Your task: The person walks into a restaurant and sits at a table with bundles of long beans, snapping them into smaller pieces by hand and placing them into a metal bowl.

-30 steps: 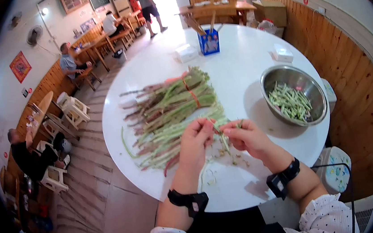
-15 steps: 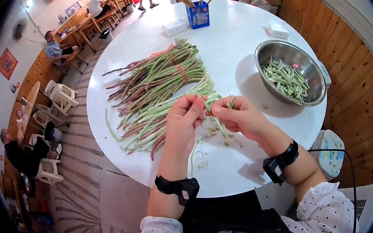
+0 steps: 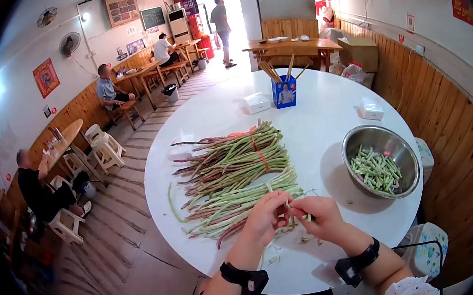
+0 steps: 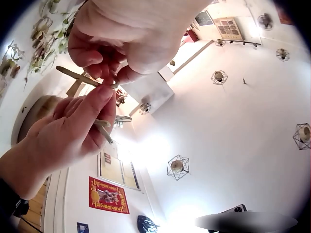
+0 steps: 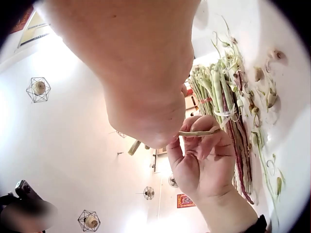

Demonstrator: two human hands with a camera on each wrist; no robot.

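Green bean stalk (image 3: pixel 289 205), thin and short, is seen in the head view pinched between the left hand (image 3: pixel 266 216) and the right hand (image 3: pixel 323 219), just above the near edge of the round white table (image 3: pixel 324 110). Both hands are curled, thumb and fingertips closed on the stalk, knuckles almost touching. Pale scraps (image 3: pixel 305 236) are scattered on the table beneath the hands. A heap of long beans (image 3: pixel 233 176), green and purplish, partly tied with orange bands, is laid across the middle, its near end just beside the left hand. A steel bowl (image 3: pixel 377 127) is set at the right edge, well apart from the hands, with cut pieces (image 3: pixel 375 171) inside. A blue holder (image 3: pixel 284 94) with chopsticks and two white boxes (image 3: pixel 256 103) are noted toward the far edge.

Left wrist view: the left hand (image 4: pixel 136 34) is recorded from below, thumb and forefinger nipped on the bean stalk (image 4: pixel 73 74). The right hand (image 4: pixel 68 131) is met fingertip to fingertip; a further piece is seen tucked in its curled fingers.

Right wrist view: the right hand (image 5: pixel 146 73) fills the top, its fingertips hidden by its own bulk. The left hand (image 5: pixel 204 160) is shown opposite, the bean stalk (image 5: pixel 197 132) held crosswise in its fingertips. The long beans (image 5: pixel 223 97) and scraps (image 5: pixel 267 97) are seen behind on the table (image 5: pixel 291 48).
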